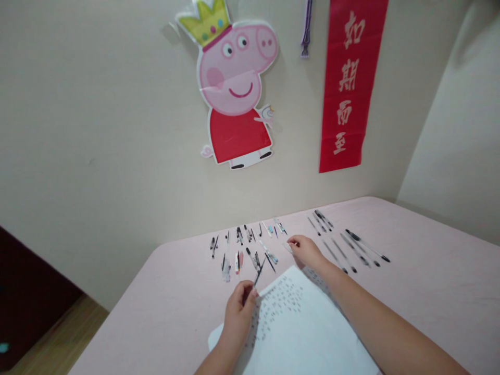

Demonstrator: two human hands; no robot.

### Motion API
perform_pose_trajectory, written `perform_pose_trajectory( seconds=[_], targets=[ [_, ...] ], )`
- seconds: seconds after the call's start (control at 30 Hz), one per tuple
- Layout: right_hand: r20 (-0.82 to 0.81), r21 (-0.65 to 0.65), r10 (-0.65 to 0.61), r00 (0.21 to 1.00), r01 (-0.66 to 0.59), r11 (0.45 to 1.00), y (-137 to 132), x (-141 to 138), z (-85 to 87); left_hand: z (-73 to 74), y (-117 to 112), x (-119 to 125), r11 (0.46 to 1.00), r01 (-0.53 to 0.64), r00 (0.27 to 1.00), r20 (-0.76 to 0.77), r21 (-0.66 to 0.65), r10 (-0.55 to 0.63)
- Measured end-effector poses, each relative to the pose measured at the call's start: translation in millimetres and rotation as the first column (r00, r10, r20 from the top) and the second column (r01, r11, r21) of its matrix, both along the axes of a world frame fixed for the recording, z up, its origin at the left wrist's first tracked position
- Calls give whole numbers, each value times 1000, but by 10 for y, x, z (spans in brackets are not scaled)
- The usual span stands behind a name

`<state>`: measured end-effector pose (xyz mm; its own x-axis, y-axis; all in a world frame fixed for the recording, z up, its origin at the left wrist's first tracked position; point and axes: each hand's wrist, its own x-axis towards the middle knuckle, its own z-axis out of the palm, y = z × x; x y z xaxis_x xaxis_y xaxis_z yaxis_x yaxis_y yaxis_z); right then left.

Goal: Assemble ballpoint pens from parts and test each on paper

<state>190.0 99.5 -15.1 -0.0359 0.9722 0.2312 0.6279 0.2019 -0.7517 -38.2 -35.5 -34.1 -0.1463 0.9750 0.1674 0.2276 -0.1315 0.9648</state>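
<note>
My left hand (239,307) is closed around a slim pen (259,274), its dark upper end pointing up and away over the paper's edge. Farther forward, my right hand (307,251) is pinched shut, with a small pale piece (287,247) showing at its fingertips, too faint to name. Under both forearms lies a white sheet of paper (320,333) with rows of dark handwritten characters. Ahead of my left hand are several disassembled-looking pens and pen parts (238,263), grouped in two rough rows.
The pink-covered bed or table (156,312) meets the wall at the back. At right lie several long clear pens with black ends (363,245) and shorter ones behind (322,221). A cartoon pig cutout (238,130) and a red banner (347,88) hang on the wall.
</note>
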Motion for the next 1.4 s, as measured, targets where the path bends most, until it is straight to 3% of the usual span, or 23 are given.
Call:
perform_pose_trajectory(
  seconds=[0.2, 0.37, 0.63, 0.7, 0.77, 0.87, 0.97, 1.1, 1.23, 1.4],
  targets=[
    [226, 4, -21, 974, 21, 1000, -75, 27, -53, 16, -13, 1, 1000, 4, 1000, 14, -2, -4],
    [441, 43, -30, 897, 13, 999, -128, -3, -26, 48, -20, 17, 1000, -20, 1000, 23, -8, 20],
    [534, 79, -69, 843, 32, 996, -132, 19, -35, 53, -20, 26, 1000, -9, 1000, 3, -8, 9],
    [435, 69, -82, 897, 57, 996, -104, 24, -35, 60, -22, 29, 1000, -10, 1000, 15, -8, 10],
    [192, 26, -68, 979, 64, 998, -64, 17, -25, 77, -23, 36, 1000, -18, 999, 27, -14, 18],
    [-170, -28, -9, 985, 5, 1000, -13, -20, 22, 102, -25, 44, 999, -24, 999, 25, -24, 25],
    [-413, -49, 97, 906, -128, 991, -24, -66, 126, 103, -26, 42, 1000, -17, 1000, 10, -19, 17],
    [-684, -44, 194, 703, -305, 951, -136, -138, 318, 83, -25, 34, 1000, -19, 1000, 20, -16, 19],
    [-760, -36, 223, 610, -382, 923, -261, -227, 467, 74, -25, 26, 1000, -17, 1000, 22, -22, 17],
    [-789, -30, 239, 566, -423, 906, -351, -287, 567, 59, -18, 23, 1000, -8, 1000, -10, -6, 8]
  ],
)
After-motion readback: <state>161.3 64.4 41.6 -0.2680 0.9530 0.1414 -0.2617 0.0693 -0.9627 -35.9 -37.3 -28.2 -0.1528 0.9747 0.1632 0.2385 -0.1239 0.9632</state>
